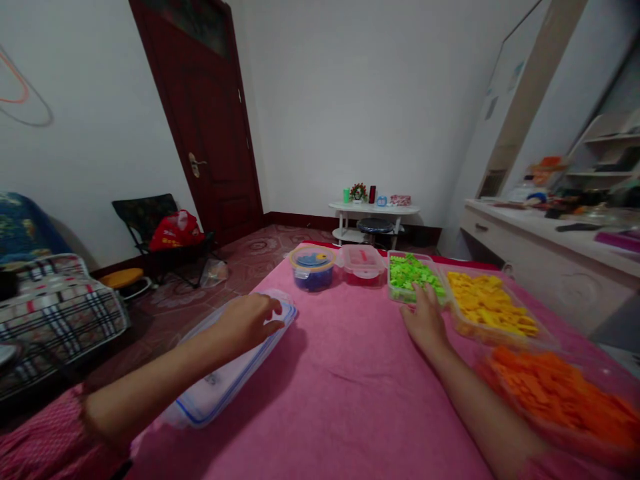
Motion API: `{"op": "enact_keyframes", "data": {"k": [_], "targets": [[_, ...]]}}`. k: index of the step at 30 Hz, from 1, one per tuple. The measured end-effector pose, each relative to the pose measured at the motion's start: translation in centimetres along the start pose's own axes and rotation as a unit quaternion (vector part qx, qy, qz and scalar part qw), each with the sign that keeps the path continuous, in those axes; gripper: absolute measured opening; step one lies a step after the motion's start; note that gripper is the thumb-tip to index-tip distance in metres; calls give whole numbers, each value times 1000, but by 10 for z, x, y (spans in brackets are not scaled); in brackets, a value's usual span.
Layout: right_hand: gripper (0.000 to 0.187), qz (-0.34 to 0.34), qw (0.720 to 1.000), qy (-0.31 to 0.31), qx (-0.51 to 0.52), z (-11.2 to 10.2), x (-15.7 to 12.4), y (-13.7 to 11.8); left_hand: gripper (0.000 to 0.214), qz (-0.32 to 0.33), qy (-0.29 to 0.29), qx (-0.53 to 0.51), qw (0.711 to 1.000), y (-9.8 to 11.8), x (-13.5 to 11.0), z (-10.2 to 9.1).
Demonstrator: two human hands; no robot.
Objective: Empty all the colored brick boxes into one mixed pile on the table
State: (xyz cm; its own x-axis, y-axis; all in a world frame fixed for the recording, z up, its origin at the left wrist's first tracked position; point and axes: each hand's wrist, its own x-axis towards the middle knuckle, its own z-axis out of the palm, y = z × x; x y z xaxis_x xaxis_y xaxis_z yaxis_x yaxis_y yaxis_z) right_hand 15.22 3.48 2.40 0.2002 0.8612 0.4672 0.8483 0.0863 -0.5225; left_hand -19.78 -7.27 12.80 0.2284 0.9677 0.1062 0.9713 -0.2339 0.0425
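Observation:
My left hand (249, 321) rests on a clear lid with a blue rim (220, 383) lying at the left edge of the pink-covered table (340, 387); its fingers are curled over the lid's far end. My right hand (425, 319) lies flat with fingers stretched out, touching the near wall of a clear container of green pieces (413, 275). Beside it stands a container of yellow pieces (493, 308), and nearer me one of orange pieces (560, 393).
A round tub of blue pieces (313, 268) and a closed box of red pieces (363, 264) stand at the table's far edge. A folding chair with a red bag (165, 237) is left, a small white table (373, 217) behind, a counter (550, 257) right.

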Motion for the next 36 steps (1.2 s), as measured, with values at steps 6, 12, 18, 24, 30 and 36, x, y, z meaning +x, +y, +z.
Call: {"op": "enact_keyframes", "data": {"k": [6, 12, 18, 24, 30, 36], "targets": [[59, 9, 986, -99, -132, 9, 16, -7, 28, -48, -55, 1, 997, -18, -50, 24], [31, -62, 954, -121, -268, -9, 18, -31, 19, -30, -47, 2, 998, -9, -62, 35], [30, -132, 934, -139, -302, -28, -4, -55, 25, -20, -40, -5, 999, -6, -61, 30], [18, -184, 933, -162, -264, -44, -43, -83, 29, -42, -42, -49, 997, -8, -64, 33], [17, -246, 923, -229, -185, -56, -89, -127, 43, -92, -79, -129, 984, -16, -59, 37], [20, -252, 920, -255, -155, -58, -107, -143, 38, -73, -64, -80, 992, -17, -60, 37]]}}
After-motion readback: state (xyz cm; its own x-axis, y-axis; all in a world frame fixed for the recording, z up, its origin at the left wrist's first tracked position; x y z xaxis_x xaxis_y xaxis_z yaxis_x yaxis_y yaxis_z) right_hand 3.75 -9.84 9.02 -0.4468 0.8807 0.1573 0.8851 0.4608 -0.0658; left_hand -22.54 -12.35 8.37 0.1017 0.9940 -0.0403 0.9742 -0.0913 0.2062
